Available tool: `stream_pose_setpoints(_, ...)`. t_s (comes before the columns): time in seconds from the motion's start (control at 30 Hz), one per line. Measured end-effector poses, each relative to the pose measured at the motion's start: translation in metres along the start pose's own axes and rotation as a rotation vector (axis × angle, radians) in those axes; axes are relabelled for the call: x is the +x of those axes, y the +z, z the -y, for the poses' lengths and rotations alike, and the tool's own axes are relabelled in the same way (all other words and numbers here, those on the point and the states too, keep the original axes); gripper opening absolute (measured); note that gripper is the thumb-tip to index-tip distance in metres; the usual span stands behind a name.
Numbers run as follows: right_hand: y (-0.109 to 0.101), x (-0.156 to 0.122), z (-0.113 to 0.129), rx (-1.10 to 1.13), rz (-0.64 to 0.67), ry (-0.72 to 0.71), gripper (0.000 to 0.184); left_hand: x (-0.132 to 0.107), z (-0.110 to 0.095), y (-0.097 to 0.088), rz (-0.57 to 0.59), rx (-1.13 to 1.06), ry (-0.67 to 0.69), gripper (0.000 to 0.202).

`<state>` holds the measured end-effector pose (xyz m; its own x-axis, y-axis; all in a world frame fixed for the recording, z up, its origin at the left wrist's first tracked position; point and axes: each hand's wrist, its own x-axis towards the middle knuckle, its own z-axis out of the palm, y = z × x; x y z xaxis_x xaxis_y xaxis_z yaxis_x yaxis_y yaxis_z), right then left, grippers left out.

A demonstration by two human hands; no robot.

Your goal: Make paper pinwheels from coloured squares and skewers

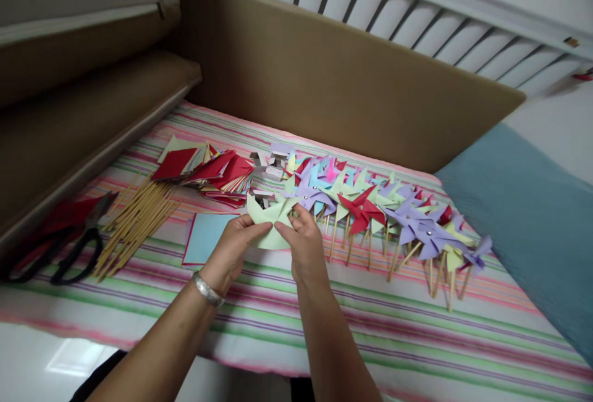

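Note:
A pale green paper pinwheel blade (273, 238), cut and partly folded, is held between both my hands over the striped cloth. My left hand (236, 244), with a silver bangle at the wrist, pinches its left side, thumb pressed near the middle. On the other side my right hand (303, 238) grips the folded corner with thumb and fingers. Just left of my left hand lies a small stack of paper squares with a blue one (209, 238) on top. Beyond the paper sit small open boxes (273, 166), their contents too small to make out.
Finished pinwheels (361, 207) on sticks lie in a heap to the right. At left are loose wooden sticks (136, 229), black-handled scissors (76, 251) and a pile of coloured paper (208, 170). A brown board (324, 68) stands behind, with brown cushions (92, 118) at far left.

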<state>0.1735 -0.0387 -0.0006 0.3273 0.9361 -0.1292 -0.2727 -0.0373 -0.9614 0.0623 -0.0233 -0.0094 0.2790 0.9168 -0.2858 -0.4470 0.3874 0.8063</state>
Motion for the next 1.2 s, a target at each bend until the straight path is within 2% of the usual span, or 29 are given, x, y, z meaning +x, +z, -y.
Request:
stream_pose_setpoints(0.17,0.002,-0.002,0.001,-0.015,0.069,0.023,0.052,0.002,-0.004,-0.004,-0.046,0.025,-0.01,0.031)
stream_pose_setpoints(0.33,0.001,-0.003,0.002,-0.197,0.103,-0.023,0.049,0.005,-0.019,-0.019,-0.116,0.038,0.003,0.029)
stream_pose_setpoints(0.4,-0.001,-0.004,0.003,-0.318,0.13,-0.141,0.043,0.005,-0.027,-0.025,-0.164,0.037,-0.01,0.027)
stream_pose_setpoints(0.57,-0.005,-0.009,0.011,-0.722,0.278,-0.6,0.023,0.001,-0.043,-0.035,-0.191,-0.002,-0.046,0.028)
stream_pose_setpoints(0.67,-0.003,-0.013,0.015,-0.857,0.374,-0.714,0.023,0.001,-0.046,-0.041,-0.153,-0.03,-0.033,0.032)
stream_pose_setpoints(0.73,-0.001,-0.015,0.015,-0.904,0.391,-0.759,0.022,0.001,-0.046,-0.043,-0.121,-0.046,-0.024,0.034)
stream_pose_setpoints(0.87,0.001,-0.016,0.015,-0.928,0.381,-0.775,0.017,0.0,-0.045,-0.042,-0.113,-0.027,-0.033,0.035)
stream_pose_setpoints(1.03,0.0,-0.015,0.016,-0.908,0.356,-0.711,0.012,-0.002,-0.042,-0.031,-0.1,0.055,-0.053,0.029)
stream_pose_setpoints(1.2,0.0,-0.012,0.01,-0.866,0.226,-0.668,0.009,-0.001,-0.03,-0.025,0.011,0.124,-0.028,0.023)
